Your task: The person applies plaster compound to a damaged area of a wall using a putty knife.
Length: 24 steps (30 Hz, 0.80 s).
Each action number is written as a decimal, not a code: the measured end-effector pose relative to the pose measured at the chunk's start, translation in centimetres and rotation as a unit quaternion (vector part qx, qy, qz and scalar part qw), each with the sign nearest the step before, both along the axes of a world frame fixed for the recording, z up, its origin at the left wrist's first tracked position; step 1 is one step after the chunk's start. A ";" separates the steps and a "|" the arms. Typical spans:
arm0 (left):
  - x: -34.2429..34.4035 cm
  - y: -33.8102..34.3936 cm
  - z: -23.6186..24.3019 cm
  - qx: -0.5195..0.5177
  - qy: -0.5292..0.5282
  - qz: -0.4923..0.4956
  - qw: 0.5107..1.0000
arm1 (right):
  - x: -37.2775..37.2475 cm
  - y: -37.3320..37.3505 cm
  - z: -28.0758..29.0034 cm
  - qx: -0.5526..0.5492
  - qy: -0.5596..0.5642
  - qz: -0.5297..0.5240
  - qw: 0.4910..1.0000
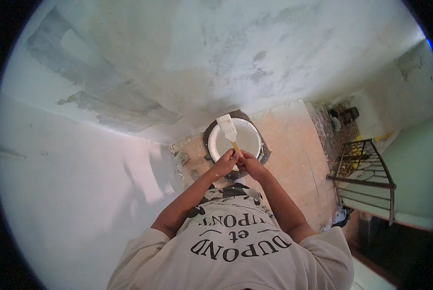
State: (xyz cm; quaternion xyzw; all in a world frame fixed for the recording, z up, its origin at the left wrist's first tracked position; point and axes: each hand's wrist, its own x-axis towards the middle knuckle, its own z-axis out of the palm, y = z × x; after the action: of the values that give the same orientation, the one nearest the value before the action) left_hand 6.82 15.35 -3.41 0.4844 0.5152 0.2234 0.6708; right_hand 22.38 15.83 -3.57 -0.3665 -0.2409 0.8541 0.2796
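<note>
A wide, white-coated paintbrush with a wooden handle points away from me over a round white bucket holding pale liquid. My left hand and my right hand meet around the lower handle, fingers closed on it, just above the bucket's near rim. The bucket rests on a dark, paint-spattered base, whose near part is partly hidden by my hands.
A patchy, stained wall rises beyond the bucket; a white wall is on the left. The pale floor meets, at the right, a dark metal railing beside a stairwell. Dark objects lie at the far right.
</note>
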 end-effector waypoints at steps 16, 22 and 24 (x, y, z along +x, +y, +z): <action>-1.7 -0.8 3.2 0.058 0.164 0.235 0.956 | -5.8 -1.6 0.7 0.090 -0.105 -0.010 0.990; -5.4 -0.5 2.2 0.109 0.146 0.188 0.965 | -8.7 -0.5 1.4 0.312 -0.120 -0.006 0.943; -6.7 -0.7 1.7 0.110 0.107 0.203 0.967 | -9.4 -0.3 3.0 0.247 -0.119 0.045 0.961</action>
State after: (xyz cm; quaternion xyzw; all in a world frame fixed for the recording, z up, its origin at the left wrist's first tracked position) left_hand 0.17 14.60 -1.69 0.4621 0.6436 0.3569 0.4948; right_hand 13.01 15.56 -0.55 -0.3737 -0.4918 0.7302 0.2920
